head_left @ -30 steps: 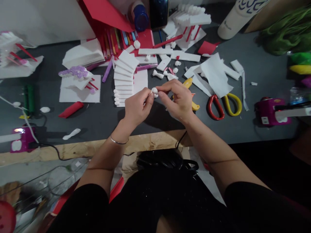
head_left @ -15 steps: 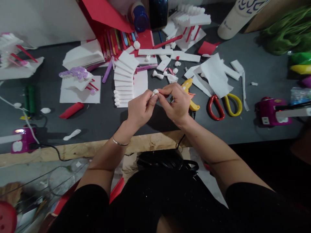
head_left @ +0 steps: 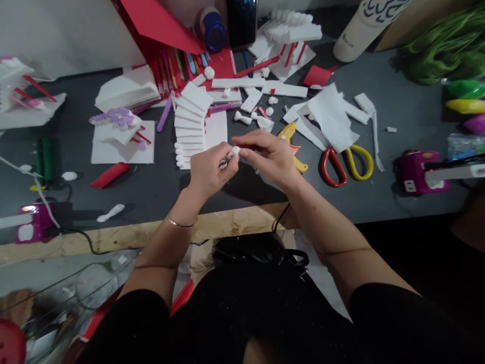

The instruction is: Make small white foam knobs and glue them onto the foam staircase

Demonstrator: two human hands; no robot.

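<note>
My left hand [head_left: 212,169] pinches a small white lump [head_left: 235,150] between thumb and forefinger; its material is too small to tell. Close beside it, my right hand [head_left: 271,154] has its thumb and forefinger apart, with the thumb tip at the lump's edge and the forefinger above. Just beyond my left hand, folded white strips [head_left: 191,119] lie fanned in a curve, several with rounded knobby ends. A yellow glue gun [head_left: 288,132] lies partly hidden behind my right hand. Twisted white pieces [head_left: 242,118] are scattered beyond my fingers.
Scissors with red and yellow handles [head_left: 333,167] lie to the right, under white sheets [head_left: 333,111]. Purple power blocks [head_left: 420,172] sit at both sides. A white tumbler [head_left: 356,38], a blue-capped bottle [head_left: 214,33] and small white models on red sticks [head_left: 295,33] stand behind.
My right thumb and forefinger have spread apart from their pinch on the white lump. My left hand keeps hold of it. The whole view has shifted slightly.
</note>
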